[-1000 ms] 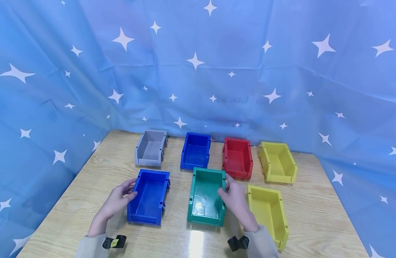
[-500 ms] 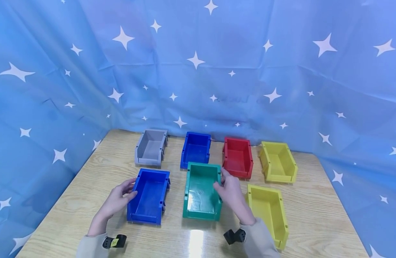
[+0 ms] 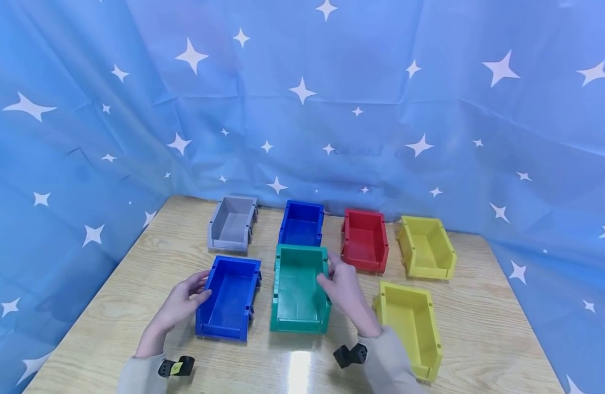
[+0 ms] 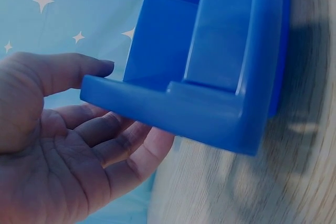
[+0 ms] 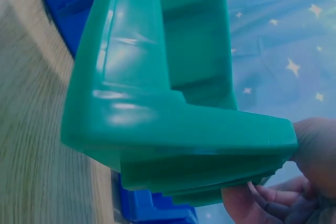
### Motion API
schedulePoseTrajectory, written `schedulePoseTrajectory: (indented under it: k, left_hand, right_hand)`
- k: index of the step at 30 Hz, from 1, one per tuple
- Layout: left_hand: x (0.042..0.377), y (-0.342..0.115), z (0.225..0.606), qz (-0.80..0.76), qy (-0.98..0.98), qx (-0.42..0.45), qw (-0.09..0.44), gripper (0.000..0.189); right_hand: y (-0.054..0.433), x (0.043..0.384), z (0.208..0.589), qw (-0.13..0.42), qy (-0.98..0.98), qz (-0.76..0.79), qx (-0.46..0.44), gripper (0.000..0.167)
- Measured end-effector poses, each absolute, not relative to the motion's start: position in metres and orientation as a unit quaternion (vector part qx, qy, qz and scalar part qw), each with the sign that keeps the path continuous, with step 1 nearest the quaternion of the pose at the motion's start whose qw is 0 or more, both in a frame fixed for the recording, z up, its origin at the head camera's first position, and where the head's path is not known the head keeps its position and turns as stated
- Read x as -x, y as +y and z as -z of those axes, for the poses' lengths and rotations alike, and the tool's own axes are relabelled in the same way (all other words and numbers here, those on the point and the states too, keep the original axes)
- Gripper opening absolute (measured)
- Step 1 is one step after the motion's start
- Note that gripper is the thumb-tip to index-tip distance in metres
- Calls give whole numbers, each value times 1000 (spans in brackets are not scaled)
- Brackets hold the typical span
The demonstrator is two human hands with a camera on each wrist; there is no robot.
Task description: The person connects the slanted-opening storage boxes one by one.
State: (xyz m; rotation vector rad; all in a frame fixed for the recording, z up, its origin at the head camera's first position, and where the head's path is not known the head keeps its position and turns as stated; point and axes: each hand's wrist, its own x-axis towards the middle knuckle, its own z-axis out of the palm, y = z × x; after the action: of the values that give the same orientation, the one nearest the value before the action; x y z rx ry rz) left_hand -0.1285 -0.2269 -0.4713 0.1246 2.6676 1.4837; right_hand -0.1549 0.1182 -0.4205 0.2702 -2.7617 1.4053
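My left hand [image 3: 181, 301] holds the left side wall of a blue storage bin [image 3: 229, 298], thumb at the inside and fingers beneath the outer side, as the left wrist view shows. A green storage bin [image 3: 301, 290] is gripped at its right wall by my right hand [image 3: 344, 287]; the thumb lies over the rim and the fingers curl along the outside. In the right wrist view the green bin [image 5: 194, 129] fills the middle, with blue plastic behind it. From the head view the green bin's back edge overlaps the front of another blue bin [image 3: 302, 224] behind it.
Along the back of the wooden table [image 3: 484, 323] stand a grey bin [image 3: 233, 221], a red bin [image 3: 364, 241] and a yellow bin [image 3: 427, 246]. A second yellow bin [image 3: 409, 328] sits right of my right forearm. A blue starry cloth [image 3: 302, 126] hangs behind.
My right hand has carried the green bin left and slightly away from me, toward the blue bin in my left hand. The left hand and its bin have stayed in place.
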Motion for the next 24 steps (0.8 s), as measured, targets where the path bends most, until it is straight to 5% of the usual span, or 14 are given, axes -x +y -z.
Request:
schedulePoseTrajectory:
  k: [24]
  left_hand:
    - [131,-226,473,-478,877,-19,49,46]
  right_hand:
    - [79,160,419,33,-880,-458,-119,54]
